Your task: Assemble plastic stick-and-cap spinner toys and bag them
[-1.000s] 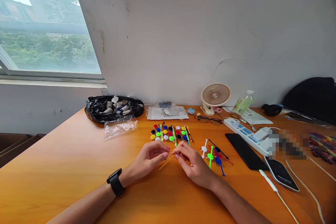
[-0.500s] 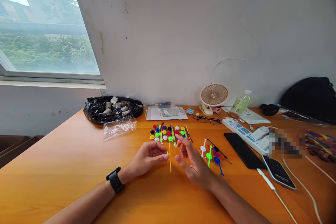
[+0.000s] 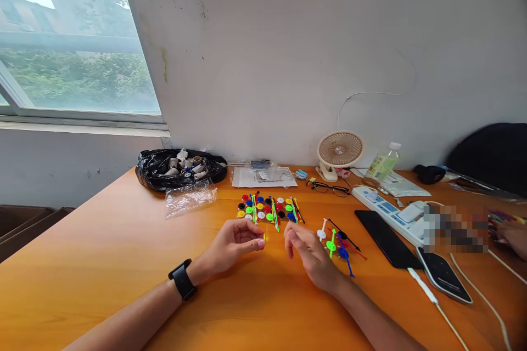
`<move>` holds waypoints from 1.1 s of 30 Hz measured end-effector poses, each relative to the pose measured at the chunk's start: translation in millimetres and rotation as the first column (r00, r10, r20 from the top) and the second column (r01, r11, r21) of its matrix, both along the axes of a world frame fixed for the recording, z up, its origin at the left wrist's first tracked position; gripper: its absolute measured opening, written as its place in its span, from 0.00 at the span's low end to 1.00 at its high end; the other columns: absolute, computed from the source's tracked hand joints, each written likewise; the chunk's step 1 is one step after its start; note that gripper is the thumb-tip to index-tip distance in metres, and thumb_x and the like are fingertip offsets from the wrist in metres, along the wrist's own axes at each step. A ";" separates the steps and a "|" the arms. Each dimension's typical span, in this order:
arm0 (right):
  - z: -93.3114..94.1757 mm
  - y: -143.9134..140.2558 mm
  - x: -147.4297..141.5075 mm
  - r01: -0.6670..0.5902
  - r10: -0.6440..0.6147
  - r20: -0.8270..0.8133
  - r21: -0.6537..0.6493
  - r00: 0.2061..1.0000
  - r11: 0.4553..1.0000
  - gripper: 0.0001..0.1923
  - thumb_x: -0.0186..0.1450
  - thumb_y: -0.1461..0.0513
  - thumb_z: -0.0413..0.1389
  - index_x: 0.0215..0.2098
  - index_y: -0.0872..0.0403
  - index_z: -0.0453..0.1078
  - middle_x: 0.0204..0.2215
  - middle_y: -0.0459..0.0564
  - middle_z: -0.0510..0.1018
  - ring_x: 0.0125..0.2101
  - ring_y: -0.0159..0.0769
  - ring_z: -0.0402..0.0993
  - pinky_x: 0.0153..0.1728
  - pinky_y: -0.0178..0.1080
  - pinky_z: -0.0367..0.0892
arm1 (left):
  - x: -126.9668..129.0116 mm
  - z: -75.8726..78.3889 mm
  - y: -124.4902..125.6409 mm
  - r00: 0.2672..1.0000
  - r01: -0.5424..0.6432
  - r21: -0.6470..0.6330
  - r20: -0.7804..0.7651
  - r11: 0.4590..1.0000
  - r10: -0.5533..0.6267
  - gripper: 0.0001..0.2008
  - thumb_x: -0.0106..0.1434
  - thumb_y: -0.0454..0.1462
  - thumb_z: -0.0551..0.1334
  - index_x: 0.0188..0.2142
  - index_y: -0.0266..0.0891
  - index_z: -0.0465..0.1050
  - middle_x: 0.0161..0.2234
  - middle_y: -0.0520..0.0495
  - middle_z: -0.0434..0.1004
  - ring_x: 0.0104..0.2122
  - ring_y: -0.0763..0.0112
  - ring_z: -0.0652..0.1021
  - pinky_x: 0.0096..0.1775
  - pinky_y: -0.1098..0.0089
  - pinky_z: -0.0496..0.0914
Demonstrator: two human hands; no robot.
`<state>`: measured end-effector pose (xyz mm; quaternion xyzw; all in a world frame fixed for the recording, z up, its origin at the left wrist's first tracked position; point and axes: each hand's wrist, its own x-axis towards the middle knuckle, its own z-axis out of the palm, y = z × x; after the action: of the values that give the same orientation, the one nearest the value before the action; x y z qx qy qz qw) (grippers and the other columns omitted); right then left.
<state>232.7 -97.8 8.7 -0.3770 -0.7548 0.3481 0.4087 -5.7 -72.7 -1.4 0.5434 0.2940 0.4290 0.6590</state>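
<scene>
1. Yellow spinner: I have it pinched in the left hand's fingers, nearside of the coloured discs.
2. Right hand: fingers loosely bent, apart from it, nothing visible between.
3. Step, I judge: spin check; next calls for steady left pinch.

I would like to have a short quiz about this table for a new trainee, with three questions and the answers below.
1. True or false: the watch is black.
2. Which hand holds the small yellow piece? A) the right; B) the left; C) neither.
3. Fill the gap: in the picture, the bottle is to the ____ of the fan.

Key: 1. True. 2. B, the left hand, at its fingertips. 3. right.
</scene>
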 end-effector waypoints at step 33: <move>-2.6 -0.3 -5.5 0.025 -0.024 0.076 -0.014 0.997 1.000 0.11 0.72 0.57 0.56 0.45 0.51 0.79 0.29 0.47 0.72 0.28 0.33 0.64 0.29 0.36 0.59 | -0.6 -6.5 2.4 0.999 0.042 0.129 -0.023 0.991 -0.039 0.14 0.62 0.40 0.74 0.43 0.36 0.78 0.39 0.46 0.79 0.39 0.70 0.78 0.45 0.70 0.72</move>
<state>227.2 -98.1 6.1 -0.4024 -0.7622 0.3343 0.3813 -6.3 -70.3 -7.9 0.5952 0.2609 0.4281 0.6280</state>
